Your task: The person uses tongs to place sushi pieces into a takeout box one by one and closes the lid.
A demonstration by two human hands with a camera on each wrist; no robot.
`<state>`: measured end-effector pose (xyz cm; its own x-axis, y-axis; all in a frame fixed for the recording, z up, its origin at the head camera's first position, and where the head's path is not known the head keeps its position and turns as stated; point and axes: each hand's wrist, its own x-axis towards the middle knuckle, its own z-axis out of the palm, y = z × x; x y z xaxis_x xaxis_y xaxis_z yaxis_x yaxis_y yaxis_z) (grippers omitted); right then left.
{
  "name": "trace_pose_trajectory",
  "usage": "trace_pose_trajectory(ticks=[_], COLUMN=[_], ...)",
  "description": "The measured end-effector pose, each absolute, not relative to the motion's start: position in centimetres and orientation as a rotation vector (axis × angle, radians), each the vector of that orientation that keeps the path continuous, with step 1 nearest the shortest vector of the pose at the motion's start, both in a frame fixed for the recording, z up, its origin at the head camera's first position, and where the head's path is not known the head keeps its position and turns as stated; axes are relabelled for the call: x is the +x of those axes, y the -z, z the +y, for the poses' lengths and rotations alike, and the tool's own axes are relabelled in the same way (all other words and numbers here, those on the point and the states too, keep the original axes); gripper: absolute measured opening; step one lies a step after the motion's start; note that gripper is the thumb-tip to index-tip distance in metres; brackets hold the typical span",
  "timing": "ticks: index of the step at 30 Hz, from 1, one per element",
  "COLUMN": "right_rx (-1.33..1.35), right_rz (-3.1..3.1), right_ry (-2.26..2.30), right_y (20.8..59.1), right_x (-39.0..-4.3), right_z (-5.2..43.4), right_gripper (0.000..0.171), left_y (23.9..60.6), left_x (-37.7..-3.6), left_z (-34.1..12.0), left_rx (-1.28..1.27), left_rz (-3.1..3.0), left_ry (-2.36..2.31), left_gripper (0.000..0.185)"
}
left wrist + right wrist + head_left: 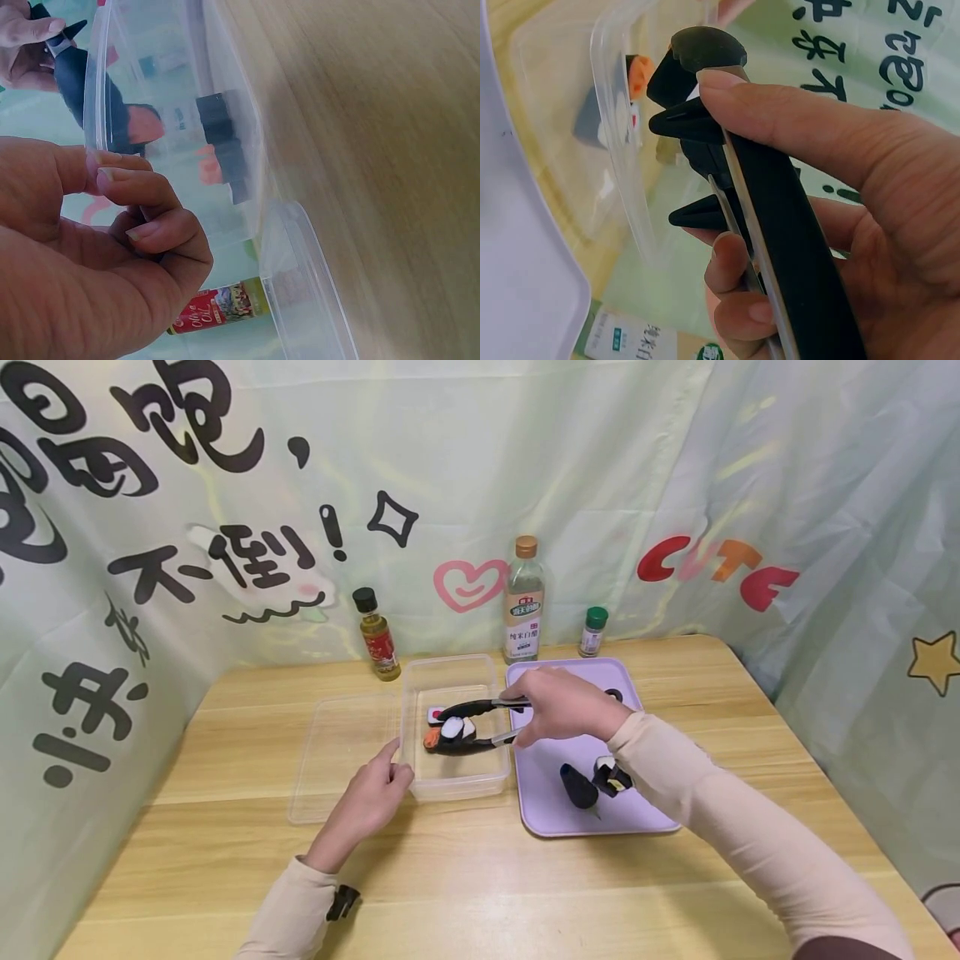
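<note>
Right hand (558, 703): gripping the tongs (468, 747).
Tongs' tips: left of that hand, pinching a sushi piece (452, 727) at the clear container (461, 789).
Left hand (371, 793): pinching the container's rim, which helps steady it.
Good release: squeeze lightly, lower fully beside other pieces, then ease off.
Purple tray (542, 806): below the right hand, holding more pieces.

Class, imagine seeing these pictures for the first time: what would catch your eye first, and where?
Probably the black tongs, gripped in the right hand and reaching into the clear container, with a sushi-like piece between their tips. Next might come the purple tray to the container's right, with a dark cone-shaped piece on it. Bold black characters mark the pale curtain's left side.
</note>
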<state>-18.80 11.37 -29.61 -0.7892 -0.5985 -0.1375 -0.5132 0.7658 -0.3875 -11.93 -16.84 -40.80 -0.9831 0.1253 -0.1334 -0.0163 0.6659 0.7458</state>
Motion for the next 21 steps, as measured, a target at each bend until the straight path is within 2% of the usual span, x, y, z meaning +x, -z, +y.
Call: trace_pose_trajectory(ticks=[8, 21], right_rx=[-0.882, -0.93], right_rz=[2.689, 2.687], right_ry=[0.376, 0.267], right_y=[30.2, 30.6], right_x=[-18.6, -18.3], right_z=[9.8, 8.2], right_gripper=[0.066, 0.06], left_y=[40.7, 40.7], left_x=[-11.9, -11.9], left_z=[-16.8, -16.9], left_rx=[0.084, 0.111], left_rz=[2.717, 2.724], left_ry=[-1.212, -1.22], left_gripper=[0.06, 0.06])
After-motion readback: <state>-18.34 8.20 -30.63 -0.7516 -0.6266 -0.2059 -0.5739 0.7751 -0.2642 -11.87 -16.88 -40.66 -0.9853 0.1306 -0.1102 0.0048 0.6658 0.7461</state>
